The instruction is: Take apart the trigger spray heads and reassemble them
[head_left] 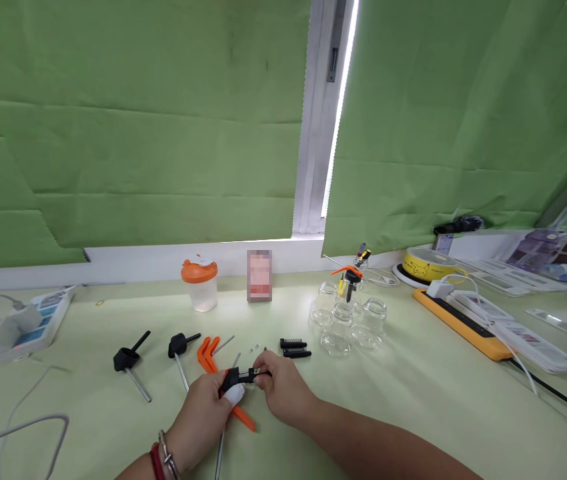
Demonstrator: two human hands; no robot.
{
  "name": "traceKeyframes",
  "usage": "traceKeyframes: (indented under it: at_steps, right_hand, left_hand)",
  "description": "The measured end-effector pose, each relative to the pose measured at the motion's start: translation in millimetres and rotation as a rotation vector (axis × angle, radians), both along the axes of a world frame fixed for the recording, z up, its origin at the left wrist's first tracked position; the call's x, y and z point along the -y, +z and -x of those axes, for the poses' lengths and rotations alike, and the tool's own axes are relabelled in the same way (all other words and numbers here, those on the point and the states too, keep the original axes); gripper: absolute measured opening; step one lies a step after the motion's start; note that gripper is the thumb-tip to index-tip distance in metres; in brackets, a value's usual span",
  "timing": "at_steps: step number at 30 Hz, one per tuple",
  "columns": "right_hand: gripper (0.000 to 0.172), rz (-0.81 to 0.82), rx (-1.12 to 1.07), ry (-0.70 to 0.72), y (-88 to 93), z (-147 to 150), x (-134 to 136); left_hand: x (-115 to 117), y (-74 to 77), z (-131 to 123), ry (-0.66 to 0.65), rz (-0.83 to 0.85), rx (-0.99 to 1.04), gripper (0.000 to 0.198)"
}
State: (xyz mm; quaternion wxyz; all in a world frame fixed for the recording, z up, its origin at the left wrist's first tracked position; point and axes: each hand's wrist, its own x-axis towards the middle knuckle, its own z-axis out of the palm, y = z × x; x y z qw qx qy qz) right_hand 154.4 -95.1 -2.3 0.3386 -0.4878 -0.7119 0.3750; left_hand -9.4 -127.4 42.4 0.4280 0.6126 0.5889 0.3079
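Observation:
Near the front of the table, my left hand (203, 407) grips a black plastic part (234, 379) with a short metal section, its thumb wrapped in something white. My right hand (283, 387) pinches the far end of that part; what lies between its fingertips is partly hidden. An orange handle (242, 419) and a metal rod (220, 453) show below the left hand. Just beyond the hands lie two black pieces with springs (294, 348) and tiny clear bits (254, 348). To the left are orange handles (208, 353) and two black heads with metal rods (177, 345).
Several clear glass jars (336, 333) stand right of centre. A cup with an orange lid (199, 272) and a blurred upright phone-like object (259, 276) stand behind. An orange power strip (461, 323) with cables is at right; a white cable (33, 423) curls at left.

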Motion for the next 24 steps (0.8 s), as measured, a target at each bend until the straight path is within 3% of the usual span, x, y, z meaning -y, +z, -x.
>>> traceKeyframes:
  at_steps: [24]
  right_hand:
    - [0.017, 0.009, 0.005, -0.005, 0.0, -0.5, -0.8]
  left_hand:
    - [-1.0, -4.7, 1.0, 0.009, 0.045, 0.019, 0.024]
